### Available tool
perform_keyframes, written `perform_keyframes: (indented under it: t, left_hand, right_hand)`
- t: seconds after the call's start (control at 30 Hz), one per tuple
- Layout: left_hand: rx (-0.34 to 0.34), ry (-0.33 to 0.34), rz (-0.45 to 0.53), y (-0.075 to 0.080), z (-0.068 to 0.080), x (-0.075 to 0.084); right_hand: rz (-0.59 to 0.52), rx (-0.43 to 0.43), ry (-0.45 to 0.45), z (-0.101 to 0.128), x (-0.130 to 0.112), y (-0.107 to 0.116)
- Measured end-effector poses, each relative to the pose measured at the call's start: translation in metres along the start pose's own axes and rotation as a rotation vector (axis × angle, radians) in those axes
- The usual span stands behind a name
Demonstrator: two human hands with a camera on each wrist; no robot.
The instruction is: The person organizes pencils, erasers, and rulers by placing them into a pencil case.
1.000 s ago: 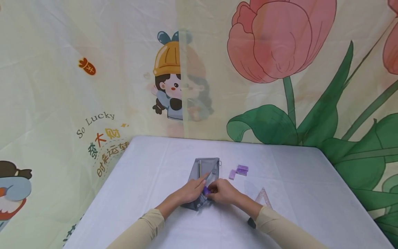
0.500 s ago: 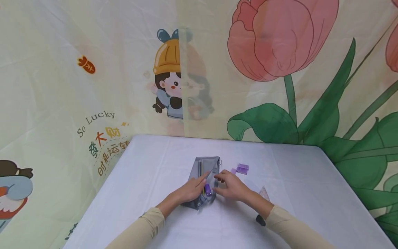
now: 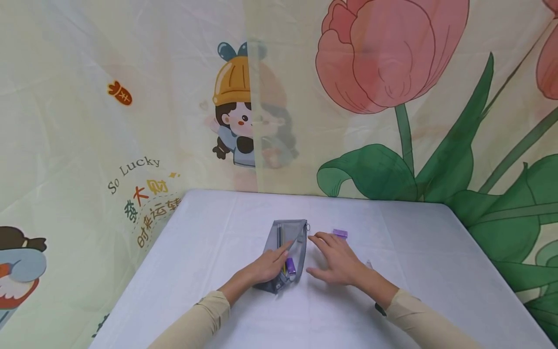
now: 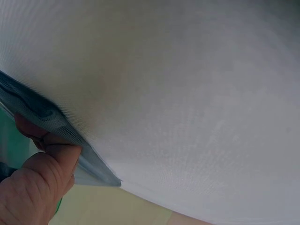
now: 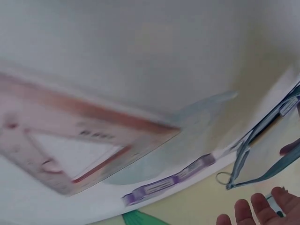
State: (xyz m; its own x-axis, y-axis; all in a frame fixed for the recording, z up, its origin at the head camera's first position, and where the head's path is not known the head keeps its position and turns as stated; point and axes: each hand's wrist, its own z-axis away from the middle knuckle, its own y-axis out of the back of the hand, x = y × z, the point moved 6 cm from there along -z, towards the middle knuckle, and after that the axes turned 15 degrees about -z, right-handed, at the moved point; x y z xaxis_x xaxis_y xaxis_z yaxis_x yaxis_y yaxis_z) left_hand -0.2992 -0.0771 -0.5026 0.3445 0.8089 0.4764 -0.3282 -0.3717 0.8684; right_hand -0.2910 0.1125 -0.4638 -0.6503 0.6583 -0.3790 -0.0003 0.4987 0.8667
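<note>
A grey mesh pencil pouch [image 3: 288, 234] lies open on the white table [image 3: 218, 228]; a purple item [image 3: 290, 266] and a yellow pencil sit in its mouth. My left hand [image 3: 273, 262] holds the pouch's near edge. In the left wrist view the thumb [image 4: 40, 185] pinches the grey mesh pouch [image 4: 51, 119]. My right hand [image 3: 332, 253] is to the right of the pouch, fingers straight and spread, holding nothing. A purple eraser [image 3: 340, 233] shows just beyond its fingertips. The right wrist view shows the eraser [image 5: 168, 180], the pouch [image 5: 265, 145] and my right hand's fingertips [image 5: 260, 208].
A clear pink-edged triangle ruler [image 5: 70, 140] lies on the table under my right wrist; only its tip [image 3: 369, 264] shows from the head camera. A printed cloth backdrop [image 3: 375, 97] hangs right behind the table's far and side edges.
My right hand let go of the purple item at the pouch's mouth, opened, and moved right and away, over the purple erasers. The left hand has kept its hold on the pouch.
</note>
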Motion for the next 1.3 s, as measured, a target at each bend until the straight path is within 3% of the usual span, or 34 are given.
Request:
perform_keyframes:
  t: [0.17,0.37,0.77,1.3]
  left_hand:
    - [-0.001,0.004,-0.001,-0.001,0.000,0.000]
    - [-0.003,0.006,-0.019,-0.001,0.000,-0.002]
    - [-0.002,-0.001,-0.004,-0.002,0.001,-0.001]
    - [-0.016,-0.005,-0.007,-0.001,-0.001,0.000]
  right_hand:
    - [0.070,0.008,-0.029,0.008,0.016,0.006]
    - [0.107,-0.044,-0.110,0.019,0.035,0.008]
    - [0.078,-0.009,-0.229,0.033,0.077,0.019]
    - [0.072,-0.063,-0.305,0.039,0.109,0.030]
